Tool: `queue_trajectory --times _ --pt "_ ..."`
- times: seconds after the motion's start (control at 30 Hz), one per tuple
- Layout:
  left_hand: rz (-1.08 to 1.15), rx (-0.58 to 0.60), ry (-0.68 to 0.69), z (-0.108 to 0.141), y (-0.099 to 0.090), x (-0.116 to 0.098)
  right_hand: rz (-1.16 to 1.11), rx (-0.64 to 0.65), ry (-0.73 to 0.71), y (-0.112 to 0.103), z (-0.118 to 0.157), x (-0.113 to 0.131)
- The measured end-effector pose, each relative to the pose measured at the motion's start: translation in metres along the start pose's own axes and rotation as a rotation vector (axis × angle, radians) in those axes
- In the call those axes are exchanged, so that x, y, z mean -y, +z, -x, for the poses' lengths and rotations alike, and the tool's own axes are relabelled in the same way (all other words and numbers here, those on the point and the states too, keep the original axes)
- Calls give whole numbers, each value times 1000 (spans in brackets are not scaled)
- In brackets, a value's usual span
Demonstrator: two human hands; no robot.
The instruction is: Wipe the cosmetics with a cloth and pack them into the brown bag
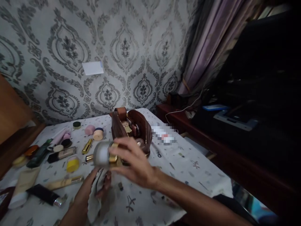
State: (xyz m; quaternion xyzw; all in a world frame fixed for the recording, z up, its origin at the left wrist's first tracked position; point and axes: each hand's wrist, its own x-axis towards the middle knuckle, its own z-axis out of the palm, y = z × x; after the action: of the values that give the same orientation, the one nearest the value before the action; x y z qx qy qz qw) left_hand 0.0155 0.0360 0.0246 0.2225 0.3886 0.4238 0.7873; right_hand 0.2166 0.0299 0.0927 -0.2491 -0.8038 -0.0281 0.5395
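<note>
My right hand (136, 161) is closed around the gold lid end of a frosted jar (101, 154), which is tilted on its side and smeared by motion. Just below the jar, my left hand (105, 185) grips a crumpled white cloth (94, 197) that hides part of its fingers. Behind my right hand stands an open brown cosmetic bag (147, 130) with several small items inside. Near the jar lie a gold tube (87, 146) and a jar with yellow contents (72, 164).
Several cosmetics cover the table's left side, among them a dark green bottle (39, 153), a beige squeeze tube (24, 186) and a black tube (44, 194). A patterned cloth (199, 179) covers the table. A dark red wooden desk (235, 166) stands at right; patterned wallpaper (124, 47) is behind.
</note>
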Motion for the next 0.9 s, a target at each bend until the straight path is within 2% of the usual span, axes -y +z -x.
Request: queue_trajectory --times 0.13,0.2,0.27,0.4,0.47,0.7,0.9 --pt "-98 136 -17 -13 -10 -6 210 29 193 -57 -45 -35" --pt "-88 149 -14 -15 -13 -9 361 147 318 -73 -61 -54" --pt "-72 135 -6 -14 -12 -10 478 365 411 -78 -70 -69" --pt "-79 94 21 -8 -5 -8 506 917 469 -65 -76 -87" --pt "-80 92 18 -7 -4 -8 517 1085 457 -55 -75 -94" --pt "-78 62 -3 -11 -9 -12 561 1224 434 -30 -72 -117" --pt "-54 79 5 -11 -6 -11 565 1309 405 -26 -81 -112"
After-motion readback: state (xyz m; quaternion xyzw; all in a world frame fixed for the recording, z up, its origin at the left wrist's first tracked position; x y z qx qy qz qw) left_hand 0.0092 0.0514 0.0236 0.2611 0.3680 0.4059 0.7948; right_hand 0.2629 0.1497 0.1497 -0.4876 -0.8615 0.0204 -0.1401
